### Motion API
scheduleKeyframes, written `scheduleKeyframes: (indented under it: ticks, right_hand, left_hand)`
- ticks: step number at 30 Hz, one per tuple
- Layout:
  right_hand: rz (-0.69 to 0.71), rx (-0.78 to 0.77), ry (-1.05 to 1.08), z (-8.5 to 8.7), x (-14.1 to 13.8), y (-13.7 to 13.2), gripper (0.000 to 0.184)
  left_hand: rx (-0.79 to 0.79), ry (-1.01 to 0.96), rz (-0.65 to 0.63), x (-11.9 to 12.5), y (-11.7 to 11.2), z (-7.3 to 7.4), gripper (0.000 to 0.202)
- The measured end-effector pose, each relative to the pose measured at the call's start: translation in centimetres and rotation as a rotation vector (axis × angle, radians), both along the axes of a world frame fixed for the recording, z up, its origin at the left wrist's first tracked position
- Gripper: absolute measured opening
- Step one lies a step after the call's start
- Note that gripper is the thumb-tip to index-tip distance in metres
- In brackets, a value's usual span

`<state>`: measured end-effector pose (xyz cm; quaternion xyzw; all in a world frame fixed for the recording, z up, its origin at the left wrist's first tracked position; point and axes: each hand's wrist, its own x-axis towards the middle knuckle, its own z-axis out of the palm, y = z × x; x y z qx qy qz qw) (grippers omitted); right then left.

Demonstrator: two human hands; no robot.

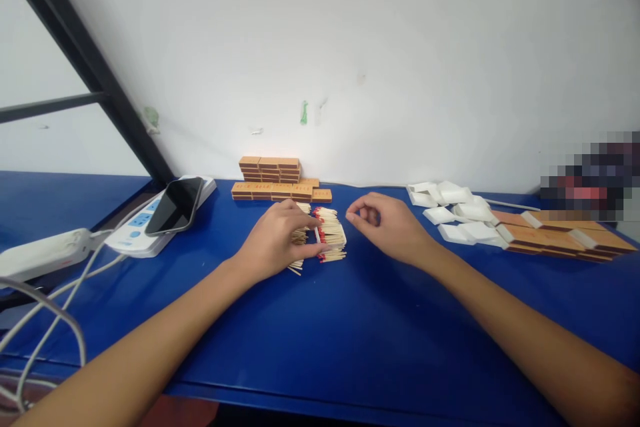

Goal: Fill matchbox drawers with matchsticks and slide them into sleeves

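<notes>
My left hand (280, 237) pinches a small white cardboard tray (317, 235) among red-tipped wooden matches (331, 228) on the blue counter (320, 327); uneven squeezing could spill them. Whether my curled right hand (385, 223) is empty, I cannot tell.

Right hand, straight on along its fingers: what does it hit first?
Probably the red-tipped matches, just left of the right hand; its height above the blue table is unclear, so it might pass over them.
</notes>
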<state>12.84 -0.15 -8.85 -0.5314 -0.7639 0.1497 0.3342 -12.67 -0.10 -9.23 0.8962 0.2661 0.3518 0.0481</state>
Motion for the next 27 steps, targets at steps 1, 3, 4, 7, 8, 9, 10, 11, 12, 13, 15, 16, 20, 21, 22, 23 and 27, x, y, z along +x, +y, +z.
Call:
scheduleKeyframes:
  ticks: [1,3,4,7,8,9,10,11,12,13,15,16,20,21,22,23,27]
  right_hand:
    - [-0.054,-0.052,0.014,0.1,-0.1,1.1,0.013]
    - [-0.166,-0.184,0.080,0.4,-0.6,3.4,0.017]
    - [-0.199,-0.230,0.102,0.5,-0.9,4.5,0.020]
    - [-0.264,-0.301,0.113,0.8,-2.1,7.7,0.028]
    - [-0.282,-0.312,0.108,0.9,-2.5,8.7,0.028]
    - [-0.297,-0.318,0.102,0.9,-2.9,9.5,0.027]
    - [-0.313,-0.319,0.095,0.8,-3.4,10.3,0.025]
    - [-0.329,-0.318,0.087,0.8,-3.8,11.1,0.024]
    - [-0.344,-0.318,0.078,0.6,-4.3,11.8,0.024]
    - [-0.359,-0.319,0.067,0.5,-4.7,12.4,0.024]
    - [-0.384,-0.321,0.047,0.1,-5.7,13.5,0.025]
    - [-0.394,-0.321,0.040,-0.1,-6.2,13.9,0.026]
    - [-0.417,-0.328,0.051,-0.6,-7.2,15.0,0.031]
    - [-0.421,-0.331,0.064,-0.6,-7.1,15.1,0.031]
    - [-0.424,-0.335,0.078,-0.5,-7.0,15.1,0.030]
    - [-0.427,-0.341,0.092,-0.4,-6.8,15.0,0.030]
    - [-0.431,-0.388,0.127,-0.1,-5.9,14.5,0.033]
  left_hand:
    - [0.004,-0.008,-0.002,-0.1,0.1,0.0,0.040]
    - [0.021,-0.024,-0.002,-0.2,0.1,0.0,0.040]
    - [0.029,-0.031,0.000,-0.2,0.2,0.0,0.039]
    - [0.046,-0.048,0.026,-0.3,0.2,0.0,0.037]
    - [0.049,-0.052,0.034,-0.3,0.2,0.0,0.036]
    - [0.052,-0.056,0.041,-0.3,0.2,0.0,0.036]
    - [0.055,-0.057,0.048,-0.4,0.2,-0.1,0.036]
    - [0.057,-0.052,0.051,-0.4,0.3,-0.1,0.037]
    - [0.058,-0.045,0.047,-0.4,0.3,-0.2,0.037]
    - [0.060,-0.037,0.041,-0.3,0.3,-0.2,0.038]
    - [0.063,-0.025,0.025,-0.3,0.3,-0.3,0.039]
    - [0.063,-0.021,0.020,-0.3,0.3,-0.3,0.039]
    - [0.079,-0.024,0.045,-0.4,0.4,-0.2,0.037]
    - [0.084,-0.028,0.055,-0.4,0.4,-0.1,0.037]
    - [0.086,-0.031,0.066,-0.4,0.4,-0.1,0.036]
    - [0.086,-0.035,0.077,-0.4,0.4,0.0,0.037]
    - [0.087,-0.038,0.112,-0.4,0.4,0.0,0.038]
